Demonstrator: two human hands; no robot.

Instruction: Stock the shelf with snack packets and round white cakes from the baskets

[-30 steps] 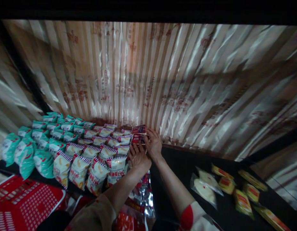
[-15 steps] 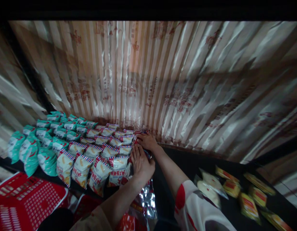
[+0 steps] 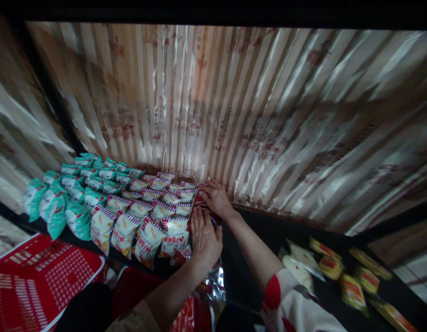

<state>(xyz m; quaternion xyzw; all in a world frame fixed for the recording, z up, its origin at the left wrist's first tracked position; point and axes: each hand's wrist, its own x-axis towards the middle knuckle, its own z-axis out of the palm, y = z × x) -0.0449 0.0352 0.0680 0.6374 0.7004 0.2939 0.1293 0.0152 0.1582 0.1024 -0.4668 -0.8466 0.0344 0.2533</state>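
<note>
At lower left, a red perforated basket [image 3: 50, 281] with a pale rim, set below the shelf edge; contents, if any, impossible to make out. Beside it, a second red container [image 3: 133, 290], largely in shadow and just as unreadable inside. Above these, on the dark shelf [image 3: 284, 230], puffed teal bags [image 3: 80, 221] standing in rows, sealed. Next, close alongside, sealed white bags [image 3: 121, 235] with red lettering and striped tops, also in rows, with no clear shift over the last second.

At centre, the main change: left hand [image 3: 204, 237] now laid flat over the nearer part of the dark red packets [image 3: 198, 201], right hand [image 3: 216, 198] over the farther part, in place of the printed fronts visible between the hands a second ago. Seemingly pressing or straightening beside the white bags, judging from posture alone. Left fingers extended, side by side, not wrapped round anything; right fingers slightly curved, underside hidden, so no telling a pinch from a simple touch. Below the left wrist, a shiny silver packet [image 3: 216, 279], and lower still, red packaging [image 3: 185, 318], holder unclear.

At right, well apart from both hands, clear-wrapped white rounds [image 3: 298, 272], then yellow packets [image 3: 353, 293] lying loosely scattered on the shelf
</note>
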